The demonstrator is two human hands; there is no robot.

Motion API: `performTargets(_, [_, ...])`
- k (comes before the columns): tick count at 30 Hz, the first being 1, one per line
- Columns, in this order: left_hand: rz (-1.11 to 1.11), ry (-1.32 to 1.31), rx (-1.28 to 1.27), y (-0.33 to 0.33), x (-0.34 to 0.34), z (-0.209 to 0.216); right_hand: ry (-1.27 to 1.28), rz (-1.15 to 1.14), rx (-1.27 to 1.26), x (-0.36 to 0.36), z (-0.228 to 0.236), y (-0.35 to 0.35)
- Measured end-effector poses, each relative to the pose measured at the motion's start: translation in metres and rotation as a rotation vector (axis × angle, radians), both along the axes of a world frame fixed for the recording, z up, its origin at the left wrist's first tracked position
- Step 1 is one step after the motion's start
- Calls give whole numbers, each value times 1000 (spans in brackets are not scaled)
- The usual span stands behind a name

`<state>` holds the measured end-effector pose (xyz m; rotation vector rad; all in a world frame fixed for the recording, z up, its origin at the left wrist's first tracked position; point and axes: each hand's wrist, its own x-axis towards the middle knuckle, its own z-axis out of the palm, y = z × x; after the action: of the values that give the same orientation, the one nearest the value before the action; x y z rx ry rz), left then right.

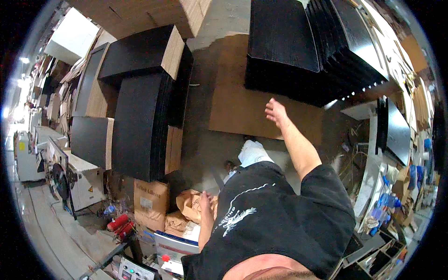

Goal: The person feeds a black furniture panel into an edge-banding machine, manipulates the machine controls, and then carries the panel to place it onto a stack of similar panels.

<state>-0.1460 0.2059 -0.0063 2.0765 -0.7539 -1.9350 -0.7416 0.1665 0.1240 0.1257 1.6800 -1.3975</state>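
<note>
My right hand point(275, 112) is stretched out in front of me with its fingers apart and nothing in it. It hangs over the brown sheet point(228, 100) on the floor, just short of the near stack of black panels point(283, 70). My left hand point(206, 201) hangs low at my side, beside crumpled brown paper bags point(189, 205). Its fingers are small in the picture but look loose, with nothing seen in them. Left of that hand stands an upright brown paper sack point(150, 203).
Stacked black panels with pale wood edges point(140, 121) stand to the left. More black panels point(350, 37) lean at the far right. A grey-white machine point(86, 186), red cylinders point(121, 226) and a control box with buttons point(135, 269) are at the lower left. A cluttered shelf point(378, 252) is lower right.
</note>
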Motion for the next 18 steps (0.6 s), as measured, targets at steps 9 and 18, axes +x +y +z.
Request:
performTargets(9, [162,-70,90,79,-57,24,-252,-527,-291,-149,2,-106])
performTargets(18, [167,-47,-19,-2,-207,74,-408,-838,-441,-196,-22,-161])
